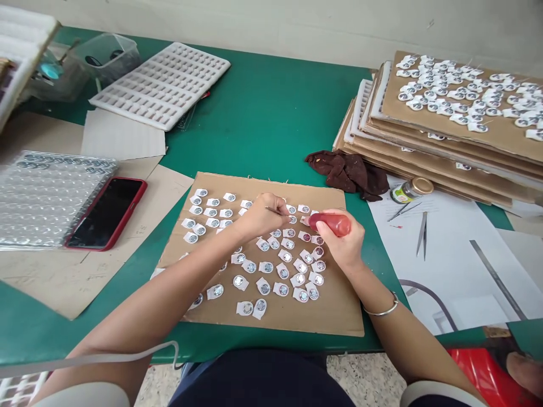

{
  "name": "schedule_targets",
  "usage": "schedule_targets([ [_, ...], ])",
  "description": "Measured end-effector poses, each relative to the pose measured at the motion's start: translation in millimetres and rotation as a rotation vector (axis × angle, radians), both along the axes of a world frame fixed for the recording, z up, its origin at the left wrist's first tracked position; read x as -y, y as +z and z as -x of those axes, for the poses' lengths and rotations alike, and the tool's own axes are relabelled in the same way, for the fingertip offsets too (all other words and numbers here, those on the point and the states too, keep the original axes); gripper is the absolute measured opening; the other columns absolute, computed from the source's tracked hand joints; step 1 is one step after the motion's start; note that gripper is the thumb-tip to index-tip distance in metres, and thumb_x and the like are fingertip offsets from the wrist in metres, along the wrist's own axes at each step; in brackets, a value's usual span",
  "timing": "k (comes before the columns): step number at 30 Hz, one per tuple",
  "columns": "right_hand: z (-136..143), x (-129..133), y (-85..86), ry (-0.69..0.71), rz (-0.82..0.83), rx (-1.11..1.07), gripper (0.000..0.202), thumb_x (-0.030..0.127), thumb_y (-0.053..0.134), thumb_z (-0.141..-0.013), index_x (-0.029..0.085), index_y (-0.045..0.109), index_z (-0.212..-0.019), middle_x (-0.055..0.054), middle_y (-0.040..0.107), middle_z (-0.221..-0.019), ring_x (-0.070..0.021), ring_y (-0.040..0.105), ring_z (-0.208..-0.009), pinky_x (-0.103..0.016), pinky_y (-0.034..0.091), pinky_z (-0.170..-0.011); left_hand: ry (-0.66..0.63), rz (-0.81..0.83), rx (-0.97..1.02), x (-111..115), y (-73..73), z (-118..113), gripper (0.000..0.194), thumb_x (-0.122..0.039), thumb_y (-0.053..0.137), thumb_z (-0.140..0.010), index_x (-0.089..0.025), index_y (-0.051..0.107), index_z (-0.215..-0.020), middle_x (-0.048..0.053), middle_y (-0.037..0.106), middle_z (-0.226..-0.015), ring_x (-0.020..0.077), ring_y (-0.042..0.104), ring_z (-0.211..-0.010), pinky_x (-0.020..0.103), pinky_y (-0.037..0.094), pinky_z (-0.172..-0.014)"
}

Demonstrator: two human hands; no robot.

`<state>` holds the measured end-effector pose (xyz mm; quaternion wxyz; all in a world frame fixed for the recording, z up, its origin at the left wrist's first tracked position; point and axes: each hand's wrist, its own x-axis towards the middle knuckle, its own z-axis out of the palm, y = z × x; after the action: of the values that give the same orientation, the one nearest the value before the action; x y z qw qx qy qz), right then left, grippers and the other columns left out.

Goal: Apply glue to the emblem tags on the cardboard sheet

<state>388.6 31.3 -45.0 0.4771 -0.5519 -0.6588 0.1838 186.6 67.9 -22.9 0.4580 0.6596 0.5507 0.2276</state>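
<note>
Green tbl (267, 113) stretches past cardbd (331, 316) far edge | L hand (267, 216) pinches thin tool (273, 211) | R hand (348, 242) wraps red bottle (333, 224)

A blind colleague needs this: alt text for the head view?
A person's right hand has a red bottle in its grip, the left hand a thin tool, over cardboard dotted with small white pieces bearing shiny discs. A phone lies left, stacked boards right.

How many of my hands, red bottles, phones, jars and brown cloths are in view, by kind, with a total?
Left hand plus right hand: 2
Red bottle: 1
Phone: 1
Jar: 1
Brown cloth: 1
Total: 6
</note>
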Motion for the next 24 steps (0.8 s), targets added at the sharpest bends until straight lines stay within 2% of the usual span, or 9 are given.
schedule_targets([
  [24, 0.3, -2.2, -6.8, 0.058, 0.017, 0.032, 0.020, 0.029, 0.068, -0.071, 0.021, 0.060, -0.087, -0.002, 0.066, -0.085, -0.0168, 0.062, -0.077, -0.032, 0.050, -0.071, -0.002, -0.033, -0.025, 0.7, -0.1, 0.1, 0.008, -0.018, 0.060, -0.065, -0.013, 0.064, -0.060, 0.000, 0.061, -0.057, 0.0075, 0.049, -0.048, 0.019, 0.035, -0.045],
])
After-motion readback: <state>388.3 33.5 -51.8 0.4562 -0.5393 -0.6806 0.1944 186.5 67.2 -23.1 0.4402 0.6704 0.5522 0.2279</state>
